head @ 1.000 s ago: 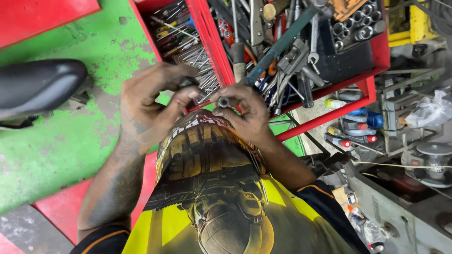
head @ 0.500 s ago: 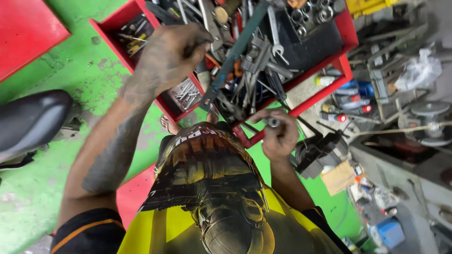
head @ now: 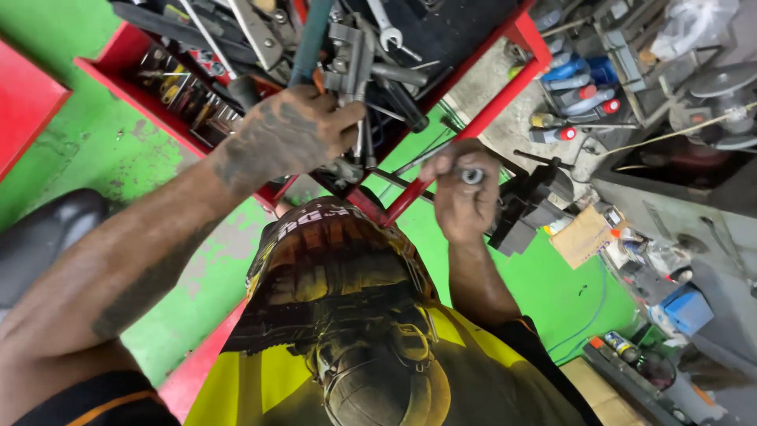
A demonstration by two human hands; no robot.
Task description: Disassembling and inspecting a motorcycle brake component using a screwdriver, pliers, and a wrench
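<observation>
My left hand (head: 288, 134) is down in the red tool tray (head: 126, 59), fingers curled around a bunch of grey metal tools (head: 355, 71); I can't tell which single piece is gripped. My right hand (head: 461, 189) is held just off the tray's near corner, fingers pressed together on a small round metal socket (head: 471, 175), open end facing the camera.

The tray is packed: a spanner (head: 386, 31) at the top, pliers (head: 256, 35), a long teal handle (head: 311, 31) running over the heap, and a side compartment of small bits (head: 185, 91) on its left.

Past the tray's right rail, spray cans (head: 576, 99) with blue bodies and red caps lie in a cluster on the grey floor. Below them is a black block-shaped tool (head: 524, 209), then a brown cardboard piece (head: 583, 235), flat and tilted. A blue box (head: 688, 309) sits by the right edge. A clear plastic bag (head: 694, 24) is top right, over a round grey machine part (head: 721, 83).

Green floor (head: 95, 158) left of the tray, with a black rounded seat-like shape (head: 47, 233) on it.
</observation>
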